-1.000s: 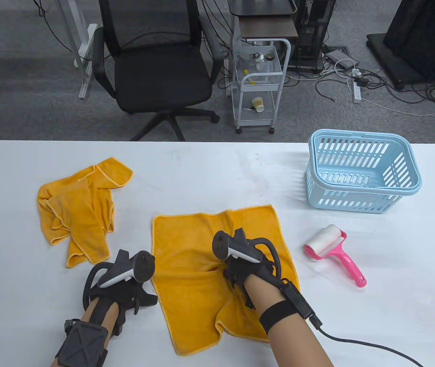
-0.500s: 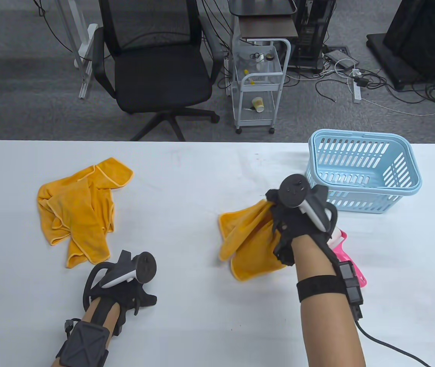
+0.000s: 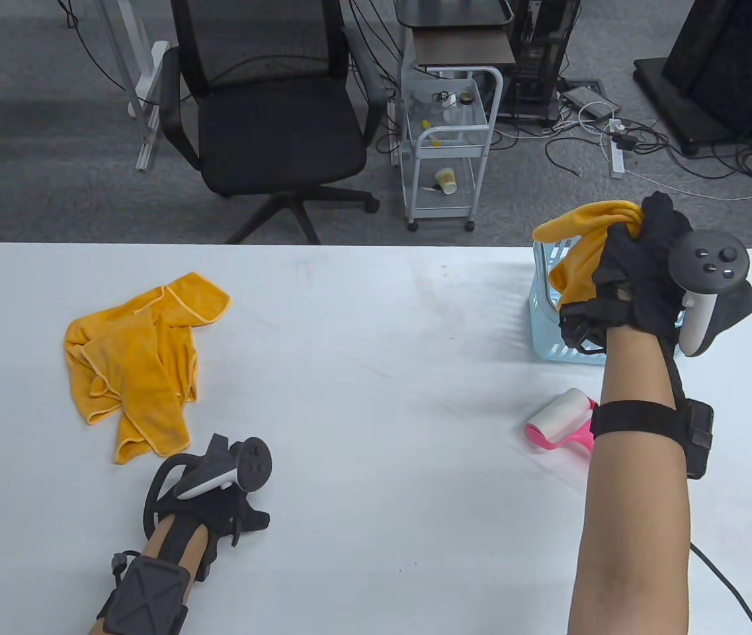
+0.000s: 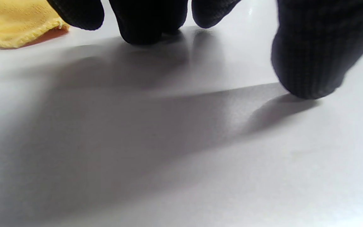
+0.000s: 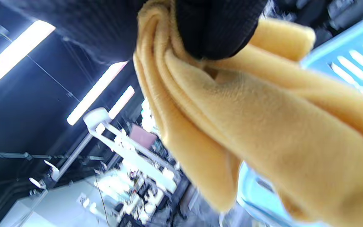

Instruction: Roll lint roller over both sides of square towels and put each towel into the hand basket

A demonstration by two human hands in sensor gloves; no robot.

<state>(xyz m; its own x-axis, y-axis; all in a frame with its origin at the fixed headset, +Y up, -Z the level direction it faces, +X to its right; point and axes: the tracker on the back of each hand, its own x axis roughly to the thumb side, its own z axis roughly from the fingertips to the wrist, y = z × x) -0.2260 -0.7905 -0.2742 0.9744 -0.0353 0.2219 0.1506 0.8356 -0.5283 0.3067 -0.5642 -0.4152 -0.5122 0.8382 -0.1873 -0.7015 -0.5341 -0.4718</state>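
My white surface [image 3: 362, 370] runs wide across the table view, with grey carpet behind it, a black mesh office chair [image 3: 270, 112], a small white wheeled cart [image 3: 448, 152] and loose cables on the floor. On the surface I see a crumpled orange towel [image 3: 134, 364] at the left, the blue hand basket [image 3: 541, 311] at the far right, and the pink lint roller [image 3: 564, 420] lying just in front of the basket, partly behind my right forearm. My right hand [image 3: 640, 278] is raised over the basket, its grip curled tight around a bunched orange towel [image 3: 587, 228] that hangs above the basket's rim. My left hand [image 3: 217, 489] rests on the surface with its grip relaxed and holding nothing, fingertips [image 4: 143, 25] down beside the crumpled towel's edge. Compared with 1 second ago, the towel has left the middle of the surface, where it lay spread flat, and my right hand has carried it up and rightwards to the basket; my left hand has barely moved.
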